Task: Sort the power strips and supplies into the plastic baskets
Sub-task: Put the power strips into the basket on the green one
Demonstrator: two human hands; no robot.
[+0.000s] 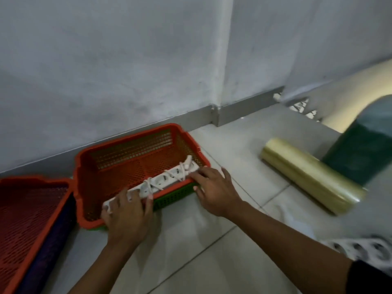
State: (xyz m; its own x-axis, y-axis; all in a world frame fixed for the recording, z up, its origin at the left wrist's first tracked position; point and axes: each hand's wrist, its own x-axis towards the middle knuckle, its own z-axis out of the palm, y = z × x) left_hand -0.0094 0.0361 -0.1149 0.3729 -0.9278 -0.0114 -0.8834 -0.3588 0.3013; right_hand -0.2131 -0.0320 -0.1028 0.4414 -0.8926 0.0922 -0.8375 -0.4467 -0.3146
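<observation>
Step in hand: a white power strip (pixel 161 183), its cord wound around the body, is being lowered into the orange basket (pixel 135 166); this is being judged as the placing stage of sorting.
Power strip position: it is being held slanted across the near rim of the basket, the far end inside by the right wall, the near end projecting over the rim.
Left hand (pixel 127 213): it is being closed around the near end of the strip, fingers curled over the top.
Right hand (pixel 214 189): its fingers are being laid, partly spread, on the far end of the strip at the basket rim; a full grasp cannot be confirmed.
Basket stack: the orange basket is being carried inside a green basket (pixel 176 196) on the tiled floor (pixel 212 251).
Neighbouring items: a second red basket (pixel 27 213) is lying just beside on the left; a yellowish film roll (pixel 309 177) is lying well apart on the right.
Next move, judged: the near end is being required to clear the rim, so that the strip can be lowered flat onto the basket bottom and then released.
</observation>
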